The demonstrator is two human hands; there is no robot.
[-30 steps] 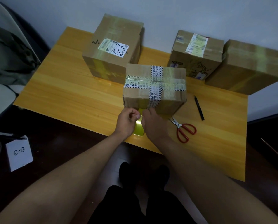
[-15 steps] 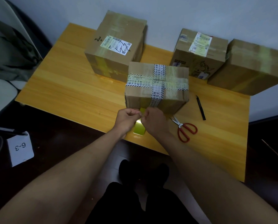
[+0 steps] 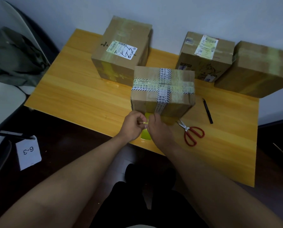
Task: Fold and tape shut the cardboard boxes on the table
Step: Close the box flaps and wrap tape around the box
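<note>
Fingers (image 3: 143, 120) of both hands, left hand (image 3: 132, 127) and right hand (image 3: 159, 129), pinch yellow tape (image 3: 145, 134) at the tabletop (image 3: 71, 96) front edge as before, touching the near box (image 3: 163, 91); hands barely shifted, strip apparently still being freed.

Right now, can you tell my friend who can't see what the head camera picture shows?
Two hands, the left hand and right hand, pinch yellow tape at the near side of a taped cardboard box on a wooden table. Red scissors and a black pen lie to the right; three more boxes stand behind.
</note>
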